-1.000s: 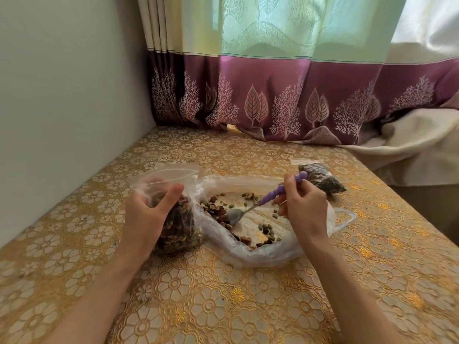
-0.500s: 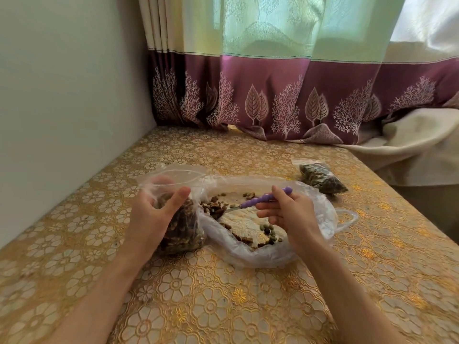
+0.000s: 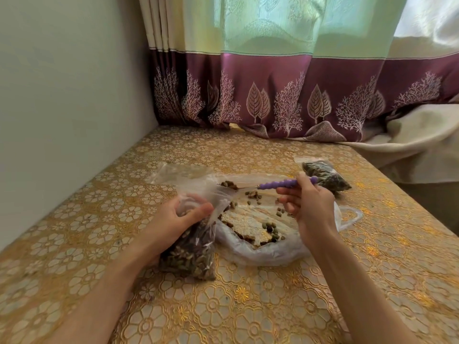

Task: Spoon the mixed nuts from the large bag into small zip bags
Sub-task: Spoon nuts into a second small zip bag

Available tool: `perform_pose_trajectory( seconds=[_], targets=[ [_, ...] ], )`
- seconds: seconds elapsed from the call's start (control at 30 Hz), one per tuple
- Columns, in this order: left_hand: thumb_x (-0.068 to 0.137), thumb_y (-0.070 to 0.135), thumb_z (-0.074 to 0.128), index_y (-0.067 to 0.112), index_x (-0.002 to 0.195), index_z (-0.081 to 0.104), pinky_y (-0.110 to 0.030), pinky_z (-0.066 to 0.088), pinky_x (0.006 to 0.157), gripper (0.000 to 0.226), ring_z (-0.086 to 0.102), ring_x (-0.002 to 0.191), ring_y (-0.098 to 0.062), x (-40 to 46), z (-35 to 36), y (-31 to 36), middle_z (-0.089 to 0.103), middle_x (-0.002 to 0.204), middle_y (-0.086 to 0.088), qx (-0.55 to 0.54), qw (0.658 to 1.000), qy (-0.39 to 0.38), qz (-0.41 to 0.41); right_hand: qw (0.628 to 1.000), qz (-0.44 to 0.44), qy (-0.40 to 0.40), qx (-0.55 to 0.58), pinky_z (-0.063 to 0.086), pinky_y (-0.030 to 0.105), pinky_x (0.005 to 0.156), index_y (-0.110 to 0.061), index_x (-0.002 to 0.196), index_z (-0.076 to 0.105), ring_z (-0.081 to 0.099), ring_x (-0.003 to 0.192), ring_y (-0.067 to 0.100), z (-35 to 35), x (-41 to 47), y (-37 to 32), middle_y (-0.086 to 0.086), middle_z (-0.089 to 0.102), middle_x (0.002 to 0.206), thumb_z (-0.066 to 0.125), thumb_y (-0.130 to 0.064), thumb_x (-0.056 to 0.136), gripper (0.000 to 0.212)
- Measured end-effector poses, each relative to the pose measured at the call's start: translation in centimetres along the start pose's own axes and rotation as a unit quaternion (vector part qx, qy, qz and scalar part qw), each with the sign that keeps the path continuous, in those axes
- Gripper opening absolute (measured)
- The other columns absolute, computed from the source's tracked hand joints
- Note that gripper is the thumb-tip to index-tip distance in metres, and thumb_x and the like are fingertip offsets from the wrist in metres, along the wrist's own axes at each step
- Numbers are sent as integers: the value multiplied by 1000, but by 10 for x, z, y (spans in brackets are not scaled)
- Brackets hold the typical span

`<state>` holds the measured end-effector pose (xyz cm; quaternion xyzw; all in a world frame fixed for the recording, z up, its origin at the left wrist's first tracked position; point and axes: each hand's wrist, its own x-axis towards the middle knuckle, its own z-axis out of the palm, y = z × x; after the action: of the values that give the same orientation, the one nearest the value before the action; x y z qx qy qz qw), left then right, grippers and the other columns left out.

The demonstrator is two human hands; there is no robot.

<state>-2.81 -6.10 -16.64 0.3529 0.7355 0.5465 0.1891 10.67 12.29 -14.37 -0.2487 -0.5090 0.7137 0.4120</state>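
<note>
A large clear bag (image 3: pixel 258 252) lies open on the table with scattered mixed nuts (image 3: pixel 269 228) left inside. My left hand (image 3: pixel 173 222) grips a small zip bag (image 3: pixel 191 254), well filled with nuts, by its open top just left of the large bag. My right hand (image 3: pixel 308 207) holds a purple-handled spoon (image 3: pixel 285 184) level above the large bag. The spoon's bowl carries a heap of nuts (image 3: pixel 228 185) and sits at the small bag's mouth.
A filled small zip bag (image 3: pixel 325 177) lies at the back right of the gold floral tablecloth (image 3: pixel 248 306). A wall runs along the left. Purple and green curtains (image 3: pixel 273 95) hang behind, and a cream cloth (image 3: pixel 422 142) is draped at the right.
My right hand scooped nuts from the large bag and lifted the loaded spoon up and left to the small bag's mouth. My left hand tilted the small bag's opening toward it.
</note>
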Motion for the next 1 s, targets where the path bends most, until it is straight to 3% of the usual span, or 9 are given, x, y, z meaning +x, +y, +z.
perform_pose_trajectory(
  seconds=[0.13, 0.33, 0.5, 0.63, 0.73, 0.83, 0.93, 1.0],
  targets=[
    [27, 86, 65, 27, 105, 60, -16, 52, 57, 98, 70, 76, -7, 1, -2, -2, 69, 95, 9, 1, 1000, -18, -11, 997, -60, -7, 38, 37, 17, 37, -1, 74, 60, 52, 44, 10, 2, -4, -7, 14, 65, 66, 44, -18, 100, 35],
    [23, 87, 64, 31, 104, 60, -21, 53, 62, 98, 70, 78, -10, 2, -2, -3, 68, 100, 6, 7, 999, -23, -21, 987, -126, -84, 45, 37, 18, 38, -3, 73, 62, 53, 46, 12, 8, -13, -10, 11, 68, 66, 45, -19, 99, 35],
    [13, 84, 67, 27, 96, 54, -10, 48, 48, 101, 69, 66, -5, 1, 0, 0, 72, 74, 10, -17, 999, -10, -33, 975, -154, -157, 27, 39, 20, 40, 2, 82, 62, 56, 49, 16, 10, -14, -5, 17, 68, 71, 49, -18, 96, 28],
    [20, 83, 69, 24, 106, 59, -13, 50, 54, 105, 70, 73, -9, 2, 0, 1, 73, 82, 9, -37, 999, -14, -10, 973, -144, -174, 46, 39, 20, 41, 3, 86, 64, 58, 50, 17, 8, -12, -4, 14, 66, 70, 47, -18, 88, 26],
    [26, 76, 75, 22, 111, 60, -20, 53, 59, 102, 71, 78, -18, -1, 0, 2, 73, 89, 3, -72, 997, -27, -4, 975, -133, -161, 68, 38, 20, 42, 1, 88, 62, 57, 52, 16, 5, -9, -5, 16, 65, 74, 42, -12, 94, 25],
    [24, 75, 77, 23, 106, 60, -20, 54, 58, 99, 71, 76, -16, -2, -1, 3, 73, 87, 7, -94, 996, -11, -2, 981, -133, -111, 83, 37, 19, 41, -4, 83, 62, 54, 51, 15, 1, -6, -8, 13, 65, 71, 41, -13, 97, 27],
    [22, 77, 75, 25, 101, 60, -21, 54, 56, 96, 70, 75, -12, -2, -3, 4, 72, 83, 12, -108, 993, 35, 14, 985, -162, -38, 38, 34, 19, 38, -7, 75, 62, 50, 47, 12, -4, 0, -9, 14, 64, 70, 43, -19, 99, 32],
    [23, 79, 74, 25, 101, 59, -24, 55, 59, 96, 70, 77, -12, -1, -6, 2, 72, 83, 11, -110, 991, 74, 27, 983, -186, -1, -14, 34, 18, 38, -11, 71, 61, 48, 44, 9, -8, 4, -8, 7, 64, 62, 46, -23, 99, 34]
  ],
)
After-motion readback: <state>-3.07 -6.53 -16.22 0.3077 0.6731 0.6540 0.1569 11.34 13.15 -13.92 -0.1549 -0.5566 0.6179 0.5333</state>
